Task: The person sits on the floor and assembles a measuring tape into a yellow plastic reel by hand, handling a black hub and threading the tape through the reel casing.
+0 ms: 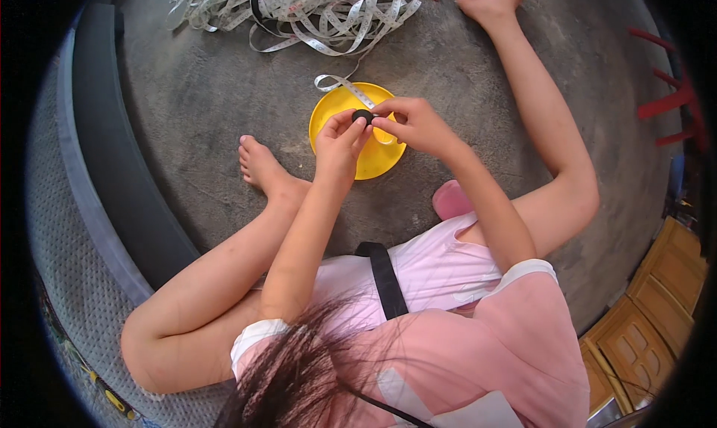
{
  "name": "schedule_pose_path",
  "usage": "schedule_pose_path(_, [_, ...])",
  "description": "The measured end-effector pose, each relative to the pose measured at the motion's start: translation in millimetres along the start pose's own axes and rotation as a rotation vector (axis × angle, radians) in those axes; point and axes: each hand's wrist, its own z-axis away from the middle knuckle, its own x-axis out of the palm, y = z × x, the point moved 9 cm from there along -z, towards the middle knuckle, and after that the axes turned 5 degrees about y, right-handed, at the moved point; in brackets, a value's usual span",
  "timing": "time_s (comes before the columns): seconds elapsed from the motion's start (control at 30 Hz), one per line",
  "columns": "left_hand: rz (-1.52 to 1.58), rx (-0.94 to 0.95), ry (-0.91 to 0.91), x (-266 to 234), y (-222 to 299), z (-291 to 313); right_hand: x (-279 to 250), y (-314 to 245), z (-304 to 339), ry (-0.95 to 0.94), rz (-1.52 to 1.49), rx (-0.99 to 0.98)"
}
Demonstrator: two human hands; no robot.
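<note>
Between the fingertips of both hands is a small black round disc (363,117), held above a yellow plastic dish (373,163) on the floor. My left hand (337,146) pinches it from the left, with thumb and forefinger. On its other side my right hand (420,126) has thumb and fingertips closed at the disc's edge. A white measuring tape (363,95) runs up from the disc over the dish's far rim and curls on the floor. Another light strip bends below my right fingers, inside the dish. How the tape joins the disc is hidden by my fingers.
A tangled heap of measuring tapes (321,13) lies on the grey floor beyond the dish. My bare legs spread to both sides. A grey padded edge (112,129) runs along the left. Red chair legs (672,99) and wooden cabinet doors (646,316) stand at the right.
</note>
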Motion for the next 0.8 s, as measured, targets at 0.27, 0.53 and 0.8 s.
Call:
schedule_pose_path(0.27, [0.149, -0.027, 0.037, 3, -3, -1, -35, -21, 3, 0.282, -0.107, -0.058])
schedule_pose_path(0.53, [0.190, -0.072, 0.048, 31, 5, 25, -46, -65, 20, 0.457, 0.093, -0.353])
schedule_pose_path(0.8, [0.194, 0.053, 0.085, 34, 21, 37, -47, -100, 33, 0.423, 0.265, -0.575])
